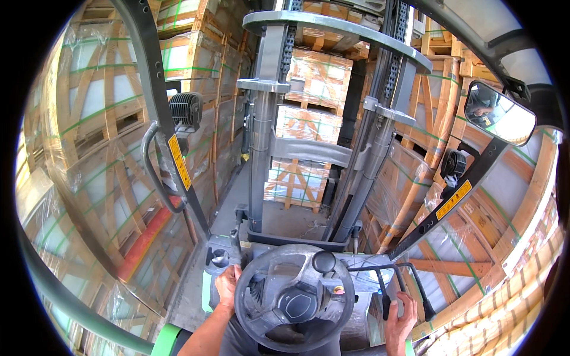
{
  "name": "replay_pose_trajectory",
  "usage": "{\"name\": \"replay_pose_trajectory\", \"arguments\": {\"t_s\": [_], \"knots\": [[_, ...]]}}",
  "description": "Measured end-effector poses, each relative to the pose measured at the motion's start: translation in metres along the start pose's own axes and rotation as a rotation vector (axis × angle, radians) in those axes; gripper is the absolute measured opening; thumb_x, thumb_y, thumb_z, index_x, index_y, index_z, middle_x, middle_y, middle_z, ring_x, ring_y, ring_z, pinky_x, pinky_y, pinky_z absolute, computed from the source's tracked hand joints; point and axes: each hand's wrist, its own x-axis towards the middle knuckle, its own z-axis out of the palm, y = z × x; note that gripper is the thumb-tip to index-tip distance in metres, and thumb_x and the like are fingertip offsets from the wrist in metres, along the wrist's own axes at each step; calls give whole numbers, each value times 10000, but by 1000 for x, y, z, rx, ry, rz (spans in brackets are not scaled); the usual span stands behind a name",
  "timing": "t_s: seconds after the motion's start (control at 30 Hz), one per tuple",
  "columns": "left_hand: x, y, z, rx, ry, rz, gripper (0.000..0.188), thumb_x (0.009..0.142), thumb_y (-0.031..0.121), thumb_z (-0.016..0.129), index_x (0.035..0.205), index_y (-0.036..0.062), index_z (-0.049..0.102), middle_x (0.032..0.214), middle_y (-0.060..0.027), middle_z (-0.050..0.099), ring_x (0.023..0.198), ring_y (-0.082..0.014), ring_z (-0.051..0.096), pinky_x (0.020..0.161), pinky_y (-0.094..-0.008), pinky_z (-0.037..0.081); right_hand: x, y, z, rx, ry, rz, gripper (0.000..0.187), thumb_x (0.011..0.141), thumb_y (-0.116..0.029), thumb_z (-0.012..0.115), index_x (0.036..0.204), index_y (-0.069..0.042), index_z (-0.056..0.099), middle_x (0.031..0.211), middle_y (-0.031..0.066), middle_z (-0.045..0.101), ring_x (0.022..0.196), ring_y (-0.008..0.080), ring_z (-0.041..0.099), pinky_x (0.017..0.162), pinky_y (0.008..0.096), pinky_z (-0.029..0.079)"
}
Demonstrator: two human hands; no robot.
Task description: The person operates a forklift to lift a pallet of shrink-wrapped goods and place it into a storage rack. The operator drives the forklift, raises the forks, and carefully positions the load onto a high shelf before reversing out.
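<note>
A: What sits beyond your grips?

B: Your left hand [227, 285] is closed around the left rim of the steering wheel [295, 298], a dark grey moulded ring with a round black spinner knob [324, 261] on its far right edge. Your right hand [401, 320] is closed over the black control levers [385, 283], 2 thin bent rods just right of the wheel.

A: And what blocks the way ahead?

B: Straight past the wheel rises the grey steel mast [261, 136], 2 upright rails with a chain. Behind it stand stacked wooden crates [303, 127], film-wrapped and bound with green straps. More wrapped crates [101, 118] wall you in on the left, close beside the cab pillar [155, 101], and others crowd the right. A convex side mirror [500, 113] hangs far up to the right of your right grip.
</note>
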Motion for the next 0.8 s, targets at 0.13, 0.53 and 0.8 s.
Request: {"name": "replay_pose_trajectory", "arguments": {"t_s": [0.13, 0.53, 0.8], "knots": [[-2, -4, -1, 10, -7, -11, 382, 958, 279, 568, 665, 34, 556, 632, -194, 601, 581, -397, 595, 567, -466, 451, -14, 0, -9, -31, 23, -55, 203, 855, -48, 618, 1051, 3, 608, 1062, 181, 645, 987, 370, 592, 891, 465, 459], [0, -1, -22, 68, 37, 26, 358, 955, 311, 560, 692, 74, 614, 688, -190, 647, 661, -407, 647, 617, -501, 505, 28, -129, 77, 370, -227, -246, 617, 773, -75, 717, 1337, -1, 479, 1331, 224, 513, 1226, 410, 498, 1060, 459, 396], [1, 1, -28, 66, -16, 73, 316, 967, 313, 526, 766, 84, 609, 780, -149, 681, 689, -394, 656, 619, -514, 522, 47, -155, 126, 472, -229, -255, 484, 750, -18, 689, 1220, -37, 577, 1177, 161, 554, 1017, 322, 579, 967, 417, 441]]}}
